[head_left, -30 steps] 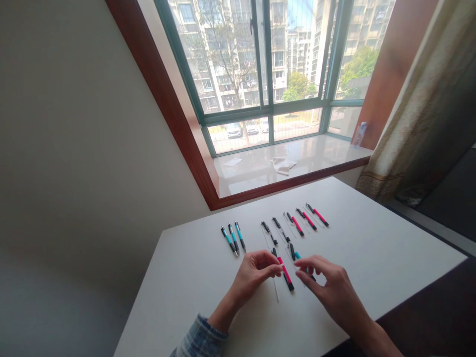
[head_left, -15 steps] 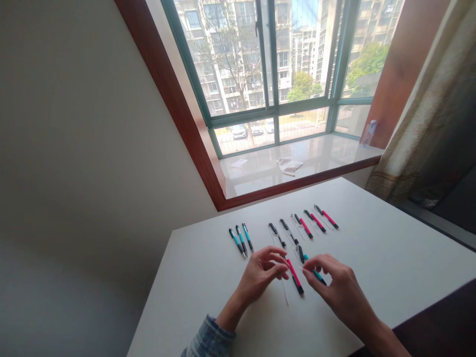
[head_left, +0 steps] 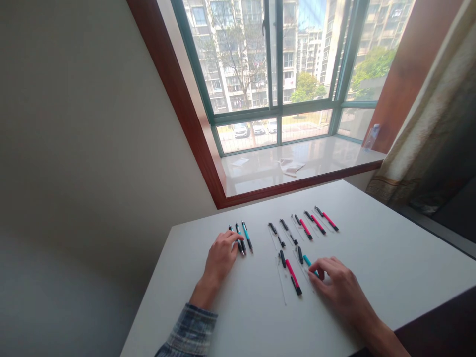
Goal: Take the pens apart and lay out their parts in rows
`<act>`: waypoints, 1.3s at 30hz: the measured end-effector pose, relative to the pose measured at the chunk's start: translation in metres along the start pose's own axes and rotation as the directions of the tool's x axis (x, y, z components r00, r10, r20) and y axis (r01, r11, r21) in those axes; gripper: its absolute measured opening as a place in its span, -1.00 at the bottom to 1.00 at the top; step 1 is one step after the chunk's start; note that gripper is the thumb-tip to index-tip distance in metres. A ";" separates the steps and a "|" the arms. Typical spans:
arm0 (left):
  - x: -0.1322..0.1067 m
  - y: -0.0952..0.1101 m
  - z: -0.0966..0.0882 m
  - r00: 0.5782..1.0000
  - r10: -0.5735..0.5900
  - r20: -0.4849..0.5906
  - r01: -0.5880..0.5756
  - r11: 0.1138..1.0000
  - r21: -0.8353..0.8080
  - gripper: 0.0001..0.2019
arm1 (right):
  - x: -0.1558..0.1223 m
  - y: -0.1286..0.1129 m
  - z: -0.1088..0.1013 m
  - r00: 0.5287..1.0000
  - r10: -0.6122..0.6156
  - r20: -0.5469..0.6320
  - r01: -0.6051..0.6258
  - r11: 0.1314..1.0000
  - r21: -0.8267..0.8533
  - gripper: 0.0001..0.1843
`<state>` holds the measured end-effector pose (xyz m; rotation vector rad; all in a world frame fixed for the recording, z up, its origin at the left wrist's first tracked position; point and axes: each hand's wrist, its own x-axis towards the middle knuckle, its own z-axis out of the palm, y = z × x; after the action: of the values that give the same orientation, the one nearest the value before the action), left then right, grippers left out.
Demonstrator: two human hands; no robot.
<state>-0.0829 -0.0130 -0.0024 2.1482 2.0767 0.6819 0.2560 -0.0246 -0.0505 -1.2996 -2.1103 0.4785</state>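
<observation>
My left hand (head_left: 220,256) lies flat on the white table (head_left: 372,258), fingers stretched onto the nearest of three blue pens (head_left: 242,238) laid side by side. My right hand (head_left: 340,285) rests on the table with its fingertips on a blue pen part (head_left: 308,262), which it partly hides. A pink and black pen (head_left: 292,275) lies between the hands, with thin clear refills beside it. Further back lie two black pen halves (head_left: 281,232) and a row of three pink pens (head_left: 316,221).
A wide window sill (head_left: 297,166) behind the table carries a crumpled cloth and a plastic bottle (head_left: 372,136). A curtain (head_left: 427,119) hangs at the right. The wall stands to the left of the table.
My left hand left the pink pen and moved left and back onto the blue pens. My right hand has lowered onto the blue pen part.
</observation>
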 end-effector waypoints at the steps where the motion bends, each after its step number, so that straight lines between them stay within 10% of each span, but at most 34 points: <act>1: -0.001 -0.001 0.001 1.000 0.003 0.013 -0.003 1.000 0.000 -0.65 | 0.000 0.000 -0.002 1.000 -0.008 0.007 0.008 1.000 0.004 -0.78; 7: -0.004 -0.006 0.000 0.999 0.028 0.038 -0.028 1.000 0.005 -0.65 | 0.017 -0.012 -0.026 0.998 -0.059 0.039 0.056 0.996 0.066 -0.77; 13: -0.004 -0.010 -0.007 0.998 0.039 0.055 -0.038 0.999 -0.018 -0.70 | 0.093 -0.028 -0.051 0.974 -0.225 -0.009 0.223 0.960 0.168 -0.77; 20: 0.002 -0.014 -0.014 0.991 0.058 0.117 -0.055 0.998 -0.025 -0.77 | 0.173 -0.009 -0.020 0.936 -0.318 -0.149 0.332 0.940 0.077 -0.87; 31: 0.005 -0.018 -0.014 0.991 0.030 0.133 -0.024 0.998 -0.050 -0.86 | 0.151 -0.015 0.015 0.902 -0.429 0.040 0.400 0.868 0.293 -0.85; 39: -0.003 0.035 0.000 0.993 0.067 -0.096 -0.085 0.978 -0.192 -0.79 | 0.141 -0.025 0.019 0.897 -0.418 0.144 0.327 0.846 0.420 -0.69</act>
<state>-0.0502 -0.0188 0.0094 2.1319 1.8842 0.9640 0.1792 0.0897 -0.0066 -0.6063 -2.2372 0.8539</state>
